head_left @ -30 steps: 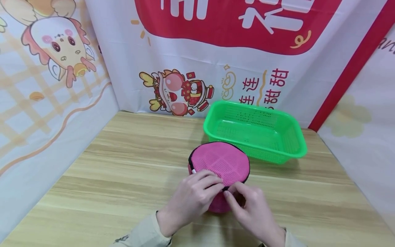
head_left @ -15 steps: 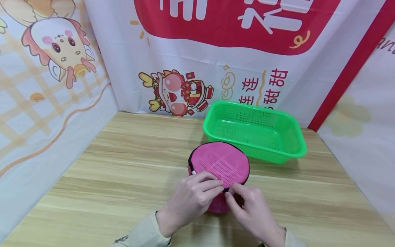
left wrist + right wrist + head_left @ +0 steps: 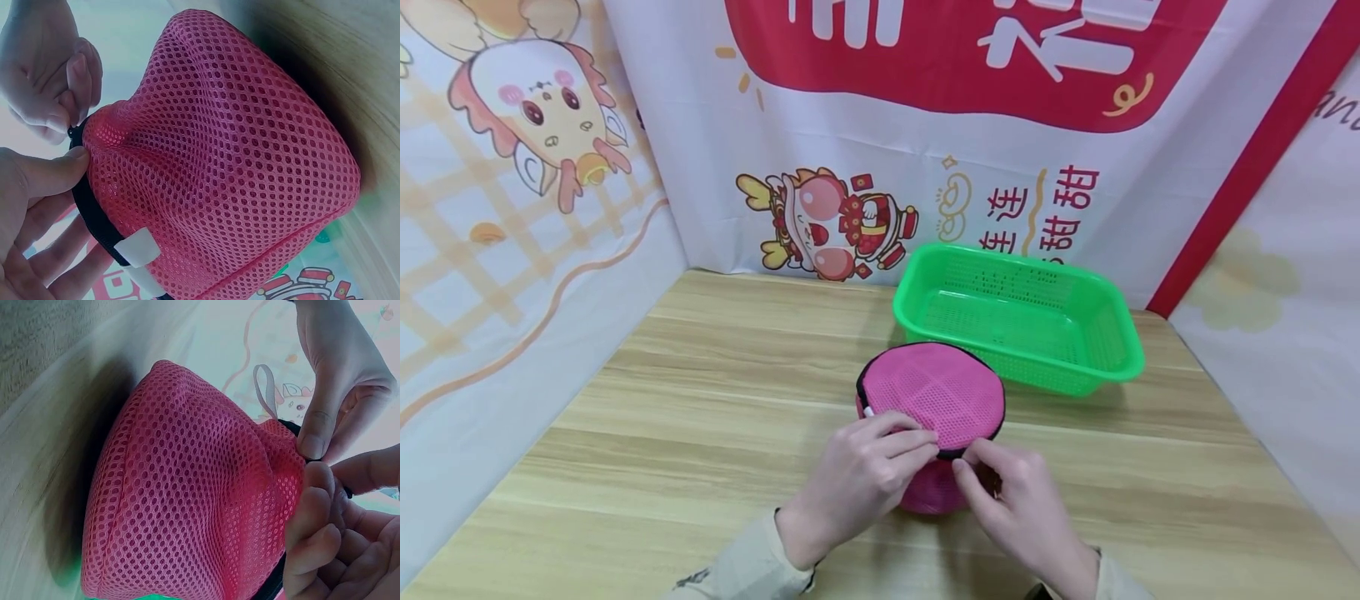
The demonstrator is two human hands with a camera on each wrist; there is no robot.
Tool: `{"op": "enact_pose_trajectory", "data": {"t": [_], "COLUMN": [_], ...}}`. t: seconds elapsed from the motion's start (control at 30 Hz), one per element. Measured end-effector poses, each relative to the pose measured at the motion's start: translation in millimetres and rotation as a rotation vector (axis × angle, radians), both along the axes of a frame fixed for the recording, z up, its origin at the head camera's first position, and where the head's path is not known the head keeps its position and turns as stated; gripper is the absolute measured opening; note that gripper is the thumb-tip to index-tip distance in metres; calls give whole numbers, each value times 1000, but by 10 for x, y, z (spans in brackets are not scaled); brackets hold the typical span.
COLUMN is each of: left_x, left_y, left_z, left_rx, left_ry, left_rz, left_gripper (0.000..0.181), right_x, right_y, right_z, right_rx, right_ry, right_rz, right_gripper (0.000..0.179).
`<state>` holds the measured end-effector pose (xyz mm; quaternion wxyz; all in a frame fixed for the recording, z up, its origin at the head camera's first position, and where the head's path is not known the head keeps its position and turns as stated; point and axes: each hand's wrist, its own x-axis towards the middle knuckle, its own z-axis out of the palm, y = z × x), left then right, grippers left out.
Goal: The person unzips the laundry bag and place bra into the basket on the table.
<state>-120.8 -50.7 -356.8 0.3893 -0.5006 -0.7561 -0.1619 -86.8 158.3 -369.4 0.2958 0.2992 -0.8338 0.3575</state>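
Observation:
A round pink mesh laundry bag (image 3: 942, 392) stands upright on the wooden table, its flat top edged by a black zipper band (image 3: 94, 209). My left hand (image 3: 868, 475) pinches the near left part of that band, thumb (image 3: 53, 172) on the outer side and fingers over the lid. Close beside it, my right hand (image 3: 1018, 504) pinches the zipper at the front rim with thumb and curled forefinger; its fingers hide the zipper pull. A white tab (image 3: 139, 248) covers part of the zipper at the left. A light loop (image 3: 265, 390) sticks out from the rim.
Just behind the bag, to the right, stands a green plastic basket (image 3: 1060, 379) with perforated sides. The wooden table (image 3: 700, 417) runs back to a printed cloth backdrop (image 3: 700, 150), with further cloths along the left and right sides.
My right hand has shifted slightly rightward along the front rim, and more black band shows between the hands. My left hand keeps its grip; the bag stays nearly where it was.

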Motion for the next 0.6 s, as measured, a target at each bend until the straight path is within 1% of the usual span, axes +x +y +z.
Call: {"op": "enact_pose_trajectory", "data": {"t": [0.2,0.33,0.43,0.5,0.6], "left_x": [-3,-5,0,9,20], "left_y": [-5,2,11,14,16], "left_z": [10,35,38,26,1], "left_rx": [-7,-29,-36,-32,-24], "left_ry": [-5,-10,-47,-84,-115], "left_rz": [1,13,12,8,7], "left_gripper": [22,22,19,16,15], "right_x": [0,-2,3,8,19], "right_y": [6,11,11,8,-2], "right_z": [9,28,35,33,31], "right_rx": [2,4,4,2,3], "right_ry": [-49,-53,-56,-67,-101], "right_rz": [8,15,14,17,29], "right_gripper": [32,31,30,30,28]}}
